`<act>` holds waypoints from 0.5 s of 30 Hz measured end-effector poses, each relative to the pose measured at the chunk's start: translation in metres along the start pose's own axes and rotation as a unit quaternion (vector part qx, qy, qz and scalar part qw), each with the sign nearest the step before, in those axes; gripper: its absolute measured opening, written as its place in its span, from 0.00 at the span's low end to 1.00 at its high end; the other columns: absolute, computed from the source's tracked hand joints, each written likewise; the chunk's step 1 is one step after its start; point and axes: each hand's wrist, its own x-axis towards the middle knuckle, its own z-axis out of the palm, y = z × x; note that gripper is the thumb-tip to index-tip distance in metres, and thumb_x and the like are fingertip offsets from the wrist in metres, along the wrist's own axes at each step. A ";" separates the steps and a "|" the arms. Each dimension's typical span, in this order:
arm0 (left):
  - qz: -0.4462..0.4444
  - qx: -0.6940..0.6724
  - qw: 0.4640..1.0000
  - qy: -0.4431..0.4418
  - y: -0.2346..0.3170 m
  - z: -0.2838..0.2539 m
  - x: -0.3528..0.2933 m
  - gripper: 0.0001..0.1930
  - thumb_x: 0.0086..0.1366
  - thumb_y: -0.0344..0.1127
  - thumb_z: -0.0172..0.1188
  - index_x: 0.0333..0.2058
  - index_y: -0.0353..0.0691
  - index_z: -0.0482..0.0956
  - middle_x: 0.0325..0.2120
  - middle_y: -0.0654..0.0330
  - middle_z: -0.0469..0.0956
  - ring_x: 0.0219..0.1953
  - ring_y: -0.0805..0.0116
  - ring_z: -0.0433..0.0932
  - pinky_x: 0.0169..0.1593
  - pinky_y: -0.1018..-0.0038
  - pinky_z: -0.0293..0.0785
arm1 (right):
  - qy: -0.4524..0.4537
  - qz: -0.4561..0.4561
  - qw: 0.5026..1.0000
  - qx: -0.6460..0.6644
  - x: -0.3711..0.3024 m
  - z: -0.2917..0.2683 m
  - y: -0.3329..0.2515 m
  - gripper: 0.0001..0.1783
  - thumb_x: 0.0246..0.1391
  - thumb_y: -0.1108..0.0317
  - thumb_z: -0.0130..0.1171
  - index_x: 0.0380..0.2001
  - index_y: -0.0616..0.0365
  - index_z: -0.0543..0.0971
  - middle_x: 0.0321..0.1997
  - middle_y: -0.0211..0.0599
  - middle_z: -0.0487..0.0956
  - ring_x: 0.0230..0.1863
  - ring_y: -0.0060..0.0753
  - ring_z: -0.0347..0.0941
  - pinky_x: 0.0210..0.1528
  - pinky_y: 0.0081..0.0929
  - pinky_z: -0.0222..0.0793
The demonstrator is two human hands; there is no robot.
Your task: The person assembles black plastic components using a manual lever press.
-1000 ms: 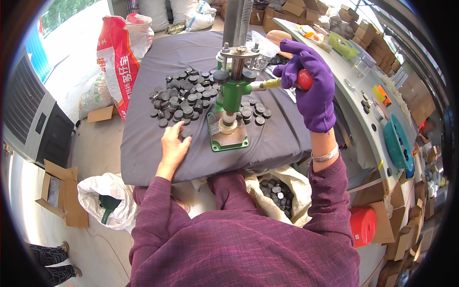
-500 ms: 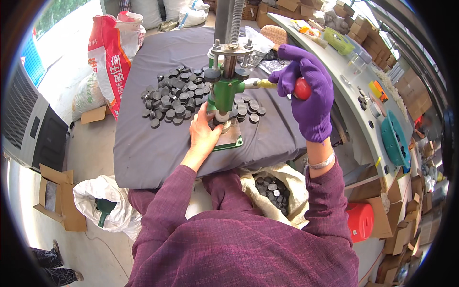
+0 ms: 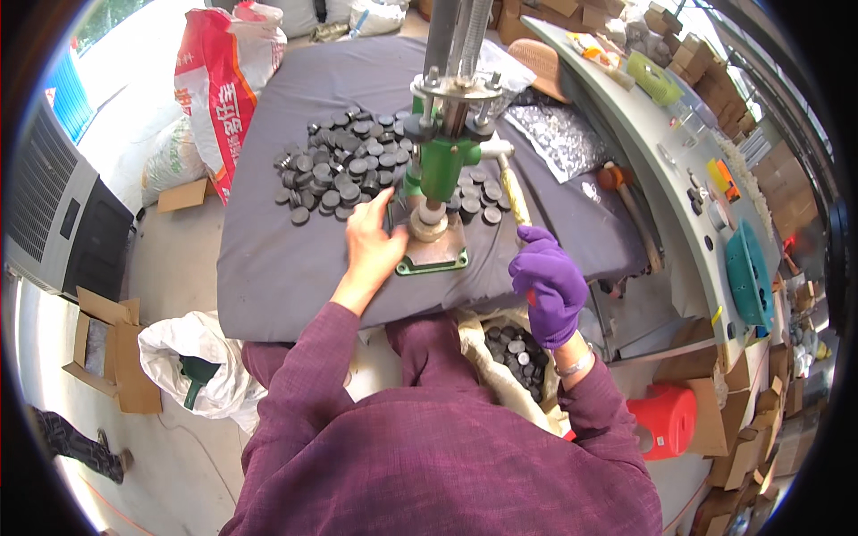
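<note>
A green hand press [image 3: 440, 170] stands on the cloth-covered table. Its plunger is down against the round metal seat [image 3: 428, 223] on the base plate. My bare left hand [image 3: 371, 243] is just left of that seat, thumb and forefinger apart, with no piece clearly visible between them. My right hand [image 3: 551, 290], in a purple knitted glove, is closed round the end of the press lever [image 3: 514, 192]; a sliver of the red knob shows between the fingers. Dark round caps [image 3: 344, 170] lie heaped left of the press, and a few more caps [image 3: 483, 196] lie to its right.
Between my legs and right arm, an open sack [image 3: 474, 357] holds many caps. A clear bag of small parts [image 3: 559, 138] and a hammer [image 3: 630, 201] lie on the table's right. A long bench [image 3: 661, 134] with a teal basket [image 3: 746, 277] runs along the right; a red stool [image 3: 666, 420] stands below.
My right hand has swung the lever down and toward me, from beside the press to the table's front edge. The plunger has lowered. My left fingers have drawn slightly back from the seat.
</note>
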 end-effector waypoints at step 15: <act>0.095 0.285 0.951 -0.068 -0.056 -0.044 0.022 0.18 0.53 0.27 0.61 0.45 0.40 0.77 0.40 0.59 0.76 0.44 0.56 0.73 0.47 0.63 0.70 | 0.039 0.163 0.977 0.133 0.105 -0.016 -0.040 0.22 0.60 0.68 0.37 0.46 0.72 0.75 0.18 0.32 0.70 0.21 0.23 0.67 0.45 0.30 0.72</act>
